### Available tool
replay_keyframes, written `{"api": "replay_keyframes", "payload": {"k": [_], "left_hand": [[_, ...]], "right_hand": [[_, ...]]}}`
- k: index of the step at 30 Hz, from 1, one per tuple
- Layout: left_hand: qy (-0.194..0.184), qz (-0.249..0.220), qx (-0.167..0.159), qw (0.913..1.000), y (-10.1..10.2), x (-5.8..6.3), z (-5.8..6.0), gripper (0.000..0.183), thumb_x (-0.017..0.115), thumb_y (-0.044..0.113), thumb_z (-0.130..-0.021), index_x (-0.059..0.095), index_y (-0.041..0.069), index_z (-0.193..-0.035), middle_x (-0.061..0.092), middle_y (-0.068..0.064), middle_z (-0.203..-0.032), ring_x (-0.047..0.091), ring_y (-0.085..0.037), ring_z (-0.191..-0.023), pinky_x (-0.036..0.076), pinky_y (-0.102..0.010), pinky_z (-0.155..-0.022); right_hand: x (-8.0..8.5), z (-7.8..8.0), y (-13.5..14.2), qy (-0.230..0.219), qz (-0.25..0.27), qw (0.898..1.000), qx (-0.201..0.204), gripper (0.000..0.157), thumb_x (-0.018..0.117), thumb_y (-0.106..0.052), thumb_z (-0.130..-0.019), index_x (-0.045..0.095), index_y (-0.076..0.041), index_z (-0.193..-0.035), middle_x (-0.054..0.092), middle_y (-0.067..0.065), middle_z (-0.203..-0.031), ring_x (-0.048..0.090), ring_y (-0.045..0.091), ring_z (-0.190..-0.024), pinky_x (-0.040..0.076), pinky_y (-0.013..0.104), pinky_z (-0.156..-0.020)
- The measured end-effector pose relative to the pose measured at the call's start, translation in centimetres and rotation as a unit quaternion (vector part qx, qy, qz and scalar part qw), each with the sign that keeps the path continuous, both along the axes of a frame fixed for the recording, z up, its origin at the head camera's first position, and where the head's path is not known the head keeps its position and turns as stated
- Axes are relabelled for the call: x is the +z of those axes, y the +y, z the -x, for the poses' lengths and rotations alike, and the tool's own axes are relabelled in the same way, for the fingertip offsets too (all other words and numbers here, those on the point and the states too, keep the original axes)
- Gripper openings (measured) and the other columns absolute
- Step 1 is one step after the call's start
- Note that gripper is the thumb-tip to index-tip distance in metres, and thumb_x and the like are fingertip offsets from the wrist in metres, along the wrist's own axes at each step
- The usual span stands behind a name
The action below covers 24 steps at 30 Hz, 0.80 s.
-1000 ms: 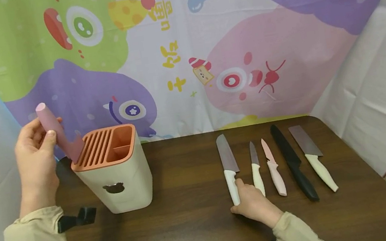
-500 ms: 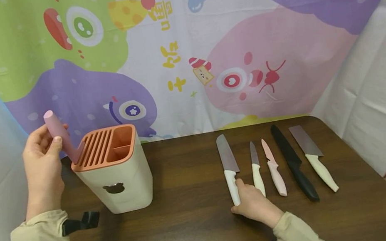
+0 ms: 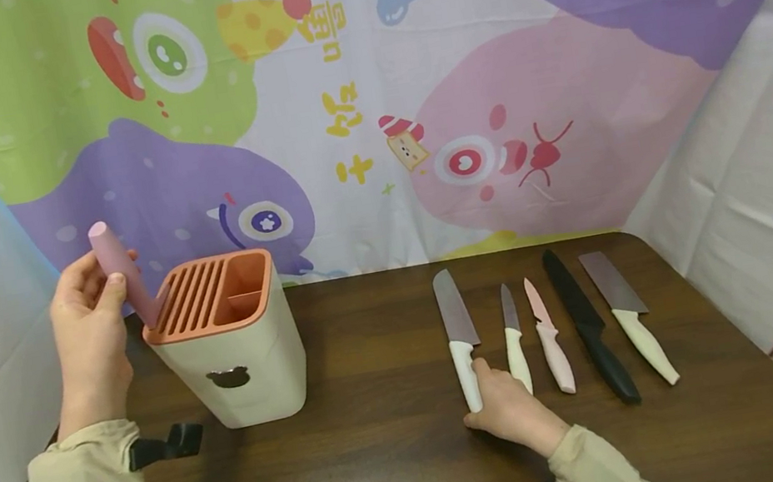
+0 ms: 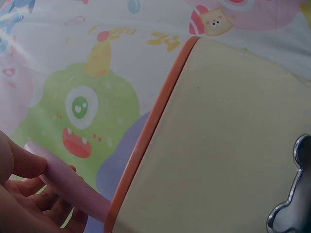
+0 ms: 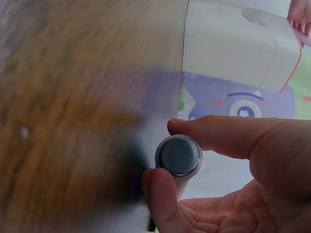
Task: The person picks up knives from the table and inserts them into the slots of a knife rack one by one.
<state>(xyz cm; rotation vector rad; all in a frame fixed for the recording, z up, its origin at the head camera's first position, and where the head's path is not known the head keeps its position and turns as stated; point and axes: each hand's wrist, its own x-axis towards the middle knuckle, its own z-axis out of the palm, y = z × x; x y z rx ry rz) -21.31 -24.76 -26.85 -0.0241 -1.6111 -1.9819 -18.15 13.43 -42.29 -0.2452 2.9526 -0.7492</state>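
Note:
My left hand (image 3: 89, 330) grips the pink handle of a knife (image 3: 120, 270), tilted over the left end of a cream knife block (image 3: 257, 379). Its blade is in the leftmost slot of the orange slotted top (image 3: 218, 328), with only the heel showing. In the left wrist view, thumb and fingers curl round the pink handle (image 4: 73, 187). My right hand (image 3: 511, 406) holds the white handle of a wide-bladed knife (image 3: 453, 306) lying on the table. The right wrist view shows the round handle end (image 5: 180, 155) between thumb and finger.
Right of my right hand lie a small white-handled knife (image 3: 513, 339), a small pink knife (image 3: 550, 341), a black knife (image 3: 591, 335) and a cleaver (image 3: 626, 313) on the brown table (image 3: 383, 460). A cartoon-printed cloth (image 3: 383, 216) hangs behind.
My left hand has moved down and right with the pink knife, and its blade has sunk further into the slot. The right hand stays on the white handle.

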Motion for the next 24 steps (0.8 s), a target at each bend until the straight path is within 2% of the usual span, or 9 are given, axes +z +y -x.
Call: {"api": "replay_keyframes", "payload": {"k": [4,8,11,19,24], "left_hand": [[-0.015,0.005,0.019,0.9997,0.0,0.1,0.2,0.026,0.047,0.002,-0.091,0.053,0.006,-0.117,0.062,0.004,-0.097,0.052,-0.013,-0.102,0.039,-0.012,-0.080],[-0.049,0.006,0.053,0.9974,0.0,0.3,0.6,0.029,0.049,0.001,-0.090,0.055,0.006,-0.118,0.057,0.006,-0.095,0.051,-0.006,-0.090,0.039,-0.011,-0.076],[-0.070,0.011,0.065,0.9953,-0.1,0.4,0.8,0.031,0.049,0.003,-0.090,0.055,0.005,-0.121,0.053,0.005,-0.095,0.049,-0.005,-0.086,0.038,-0.011,-0.074],[-0.082,0.015,0.062,0.9946,-0.3,0.4,1.0,0.037,0.049,0.005,-0.091,0.050,0.004,-0.128,0.052,0.006,-0.097,0.048,-0.004,-0.088,0.038,-0.011,-0.073],[-0.092,0.028,0.052,0.9941,-0.5,0.4,0.9,0.044,0.049,0.007,-0.091,0.043,0.006,-0.134,0.052,0.009,-0.103,0.047,-0.004,-0.096,0.038,-0.010,-0.078]], "right_hand": [[0.0,0.0,0.0,0.001,0.000,1.000,0.002,0.072,0.079,-0.014,-0.064,0.040,0.011,-0.118,0.060,0.022,-0.089,0.059,0.029,-0.075,0.049,0.041,-0.065],[0.0,0.0,0.1,0.004,0.000,1.000,0.005,0.071,0.079,-0.013,-0.064,0.040,0.012,-0.118,0.059,0.021,-0.087,0.059,0.029,-0.074,0.049,0.040,-0.064],[0.0,-0.1,0.1,0.005,0.001,1.000,0.006,0.071,0.079,-0.013,-0.064,0.039,0.012,-0.118,0.060,0.022,-0.088,0.059,0.029,-0.075,0.049,0.040,-0.064],[-0.1,0.0,0.1,-0.003,0.002,1.000,0.003,0.072,0.079,-0.014,-0.065,0.039,0.012,-0.119,0.060,0.022,-0.089,0.059,0.029,-0.075,0.049,0.040,-0.064],[-0.2,0.1,0.1,-0.003,0.000,1.000,0.002,0.072,0.079,-0.014,-0.064,0.039,0.012,-0.118,0.060,0.021,-0.087,0.059,0.028,-0.073,0.049,0.040,-0.063]]}}
